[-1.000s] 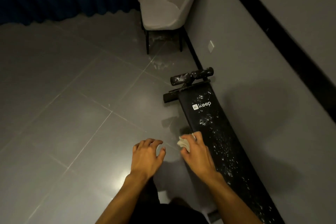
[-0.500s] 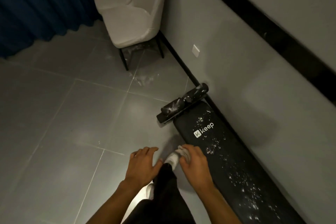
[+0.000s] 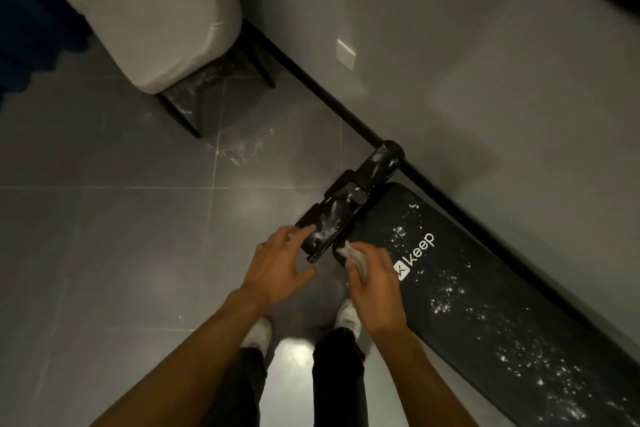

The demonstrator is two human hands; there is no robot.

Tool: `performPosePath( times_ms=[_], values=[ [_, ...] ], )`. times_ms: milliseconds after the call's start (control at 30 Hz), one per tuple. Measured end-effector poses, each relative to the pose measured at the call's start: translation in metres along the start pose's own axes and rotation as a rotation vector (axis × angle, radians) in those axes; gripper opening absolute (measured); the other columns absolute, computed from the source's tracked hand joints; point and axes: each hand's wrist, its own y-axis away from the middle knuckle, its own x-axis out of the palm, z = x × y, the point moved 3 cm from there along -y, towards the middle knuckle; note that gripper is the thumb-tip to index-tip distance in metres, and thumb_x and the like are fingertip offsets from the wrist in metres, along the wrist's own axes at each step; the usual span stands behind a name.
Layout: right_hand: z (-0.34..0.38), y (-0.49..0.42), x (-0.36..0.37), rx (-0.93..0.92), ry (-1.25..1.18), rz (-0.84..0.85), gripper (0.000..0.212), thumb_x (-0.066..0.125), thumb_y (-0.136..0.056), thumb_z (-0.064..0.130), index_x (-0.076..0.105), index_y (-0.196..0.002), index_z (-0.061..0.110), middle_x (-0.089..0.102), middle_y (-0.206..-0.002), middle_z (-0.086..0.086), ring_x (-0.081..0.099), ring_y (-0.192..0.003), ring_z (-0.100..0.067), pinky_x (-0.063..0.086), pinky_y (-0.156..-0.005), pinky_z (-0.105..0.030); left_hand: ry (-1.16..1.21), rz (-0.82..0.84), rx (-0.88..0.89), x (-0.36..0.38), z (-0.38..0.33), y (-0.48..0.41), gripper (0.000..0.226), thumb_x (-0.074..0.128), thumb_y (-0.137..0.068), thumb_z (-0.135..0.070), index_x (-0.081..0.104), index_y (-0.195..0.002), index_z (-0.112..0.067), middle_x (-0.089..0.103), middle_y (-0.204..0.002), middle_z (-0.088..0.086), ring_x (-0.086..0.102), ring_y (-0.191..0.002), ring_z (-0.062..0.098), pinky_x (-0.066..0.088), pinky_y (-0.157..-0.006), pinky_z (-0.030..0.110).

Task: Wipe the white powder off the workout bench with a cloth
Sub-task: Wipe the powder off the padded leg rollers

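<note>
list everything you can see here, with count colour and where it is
bench: one, black, along the wall on the right
powder: scattered specks, white, over the bench pad
rollers: two, black, dusted white, across the bench's far end
cloth: one, whitish, at the bench's near corner
chair: one, pale with black legs, top left by the wall
curtain: one, dark blue, far left
wall plate: one, white, low on the wall
floor: grey tiles
shoes: two, white, bottom centre
left hand: fingertips at the near roller
right hand: grips the cloth
</note>
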Motion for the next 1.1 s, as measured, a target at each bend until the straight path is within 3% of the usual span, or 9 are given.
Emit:
performPosePath(
  times_ms=[167,233,367,533,667,800,900,1000,1100],
  values=[
    [-0.025,-0.044,0.039,0.000,-0.044,-0.121,0.037,0.064,-0.094,0.020,0.055,-0.129,0.025,0.042,-0.123,0.003,0.052,-0.106,-0.008,0.048,-0.099,-0.029,-0.025,0.001,0.189,0.029,0.031,-0.065,0.100,0.060,-0.075,-0.068,0.009,-0.158,-0.043,0.027,-0.155,0.008,0.042,-0.135,0.030,0.048,-0.103,0.050],
    [-0.035,-0.058,0.052,-0.022,-0.068,-0.174,0.040,0.066,-0.093,0.023,0.054,-0.131,0.024,0.041,-0.123,0.004,0.050,-0.105,-0.004,0.047,-0.099,-0.025,0.012,0.002,0.245,0.042,0.038,-0.082,0.106,0.072,-0.076,-0.060,0.006,-0.157,-0.044,0.026,-0.155,0.004,0.044,-0.133,0.027,0.051,-0.101,0.043],
    [-0.052,-0.080,0.065,-0.122,-0.167,-0.304,0.059,0.071,-0.089,0.024,0.041,-0.140,0.019,0.038,-0.124,0.008,0.043,-0.110,0.012,0.034,-0.095,0.000,0.125,0.006,0.320,0.063,0.046,-0.102,0.109,0.079,-0.078,-0.048,0.002,-0.155,-0.051,0.035,-0.149,-0.004,0.053,-0.120,0.011,0.049,-0.090,0.021],
    [-0.070,-0.102,0.080,-0.372,-0.133,-0.330,0.037,0.066,-0.091,0.017,0.055,-0.125,0.010,0.038,-0.128,-0.003,0.046,-0.112,0.002,0.040,-0.091,-0.005,0.255,-0.075,0.375,0.074,0.053,-0.107,0.109,0.085,-0.075,-0.035,0.012,-0.154,-0.052,0.040,-0.141,-0.016,0.052,-0.119,-0.003,0.048,-0.090,0.012],
    [-0.087,-0.111,0.097,-0.539,-0.100,-0.385,0.030,0.063,-0.095,0.020,0.063,-0.124,0.015,0.041,-0.126,-0.004,0.057,-0.098,-0.005,0.049,-0.084,-0.011,0.269,-0.130,0.442,0.077,0.054,-0.110,0.108,0.087,-0.071,-0.028,0.021,-0.154,-0.049,0.045,-0.141,-0.017,0.052,-0.126,0.005,0.051,-0.097,0.023],
    [-0.098,-0.120,0.107,-0.667,-0.034,-0.493,0.032,0.061,-0.096,0.023,0.064,-0.127,0.013,0.046,-0.122,-0.007,0.056,-0.094,-0.006,0.050,-0.080,-0.011,0.288,-0.214,0.492,0.083,0.057,-0.113,0.101,0.079,-0.064,-0.042,0.024,-0.147,-0.062,0.046,-0.138,-0.030,0.052,-0.128,0.001,0.049,-0.099,0.022],
    [-0.102,-0.118,0.113,-0.788,0.037,-0.540,0.029,0.063,-0.095,0.020,0.067,-0.121,0.007,0.051,-0.115,-0.011,0.055,-0.091,-0.008,0.045,-0.078,-0.007,0.381,-0.222,0.537,0.088,0.059,-0.118,0.095,0.079,-0.062,-0.039,0.035,-0.144,-0.057,0.054,-0.138,-0.021,0.057,-0.126,0.005,0.052,-0.098,0.030],
    [-0.107,-0.105,0.121,-0.914,0.055,-0.482,0.026,0.067,-0.093,0.018,0.070,-0.114,0.003,0.055,-0.107,-0.013,0.055,-0.089,-0.009,0.040,-0.079,-0.006,0.430,-0.220,0.597,0.091,0.065,-0.122,0.100,0.083,-0.062,-0.037,0.035,-0.149,-0.052,0.055,-0.138,-0.017,0.058,-0.126,0.008,0.052,-0.100,0.032],
    [-0.113,-0.099,0.125,-0.972,0.134,-0.452,0.027,0.066,-0.094,0.023,0.071,-0.112,0.003,0.057,-0.102,-0.013,0.055,-0.084,-0.011,0.046,-0.072,-0.012,0.475,-0.234,0.615,0.095,0.073,-0.122,0.103,0.085,-0.059,-0.038,0.036,-0.148,-0.051,0.055,-0.136,-0.019,0.059,-0.123,0.006,0.054,-0.097,0.028]
  ],
)
